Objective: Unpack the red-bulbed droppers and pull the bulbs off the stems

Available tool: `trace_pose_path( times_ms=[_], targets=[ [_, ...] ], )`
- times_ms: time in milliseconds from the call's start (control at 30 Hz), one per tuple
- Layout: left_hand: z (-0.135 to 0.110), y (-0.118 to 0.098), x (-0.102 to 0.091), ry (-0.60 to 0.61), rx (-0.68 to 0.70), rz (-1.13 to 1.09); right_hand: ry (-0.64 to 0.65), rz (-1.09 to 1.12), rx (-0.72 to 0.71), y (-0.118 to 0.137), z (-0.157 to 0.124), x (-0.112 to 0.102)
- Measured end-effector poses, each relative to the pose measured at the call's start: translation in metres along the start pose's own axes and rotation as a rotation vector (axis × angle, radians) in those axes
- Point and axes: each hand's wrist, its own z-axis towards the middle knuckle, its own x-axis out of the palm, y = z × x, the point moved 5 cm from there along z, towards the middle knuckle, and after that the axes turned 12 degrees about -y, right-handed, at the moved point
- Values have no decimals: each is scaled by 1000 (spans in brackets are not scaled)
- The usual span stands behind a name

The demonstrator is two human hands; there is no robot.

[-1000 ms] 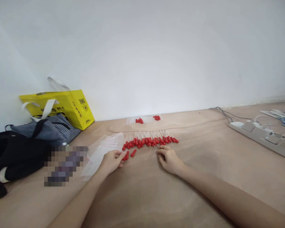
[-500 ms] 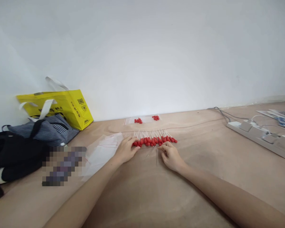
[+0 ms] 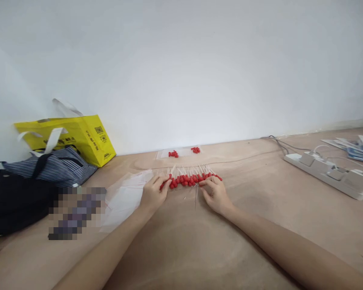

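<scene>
A row of thin pale sticks with red tips (image 3: 186, 180) lies on the wooden table, red ends towards me. At the row's left end my left hand (image 3: 153, 194) is closed, thumb and fingers pinched around a red-tipped stick. My right hand (image 3: 216, 194) is at the right part of the row, fingers curled and pressed together by the red tips. What it holds, if anything, is hidden. Between the hands lies a thin clear strip (image 3: 196, 197). Behind the row, a clear plastic bag (image 3: 184, 152) carries two small red clusters.
Flat clear plastic bags (image 3: 124, 199) lie left of my left hand. Further left are a yellow bag (image 3: 99, 149), a striped bag (image 3: 69, 161), a black bag (image 3: 21, 201) and a blurred-out item (image 3: 77, 215). A white power strip (image 3: 326, 177) with cables and some packets (image 3: 357, 147) stand right.
My left hand has moved slightly left and its thumb has closed towards the fingers at the row's left end. The right hand stays by the red tips. The view has shifted slightly.
</scene>
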Motion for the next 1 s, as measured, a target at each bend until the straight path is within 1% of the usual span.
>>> trace_pose_path(
  times_ms=[33, 67, 133, 233, 333, 433, 500, 600, 667, 733, 867, 1000],
  targets=[
    [-5, -2, -8, -39, -10, -86, -23, -25, -33, 4, 1, -3],
    [-11, -4, -14, -52, -16, -169, -37, -51, -76, 9, 3, -6],
    [-22, -9, -20, -21, -12, -286, -22, -93, -197, 21, 4, -8],
    [-37, -16, -17, 35, 6, -363, 61, -98, -407, 41, 0, -5],
    [-44, -22, -11, 83, 23, -396, 89, -85, -523, 51, -5, 1],
    [-46, -27, -5, 114, 64, -377, 82, -114, -567, 53, -9, 5],
    [-46, -31, -2, 123, 125, -277, 65, -134, -595, 55, -10, 6],
    [-46, -38, 1, 90, 248, -120, 25, -147, -635, 58, -13, 4],
    [-46, -42, 1, 57, 310, -76, 0, -155, -662, 59, -15, 2],
    [-46, -46, -1, 52, 350, -49, -16, -158, -689, 60, -17, 0],
    [-47, -50, -6, 75, 384, -10, -28, -136, -716, 61, -18, -4],
    [-49, -50, -9, 45, 368, -46, -21, -122, -718, 63, -18, -5]
  ],
)
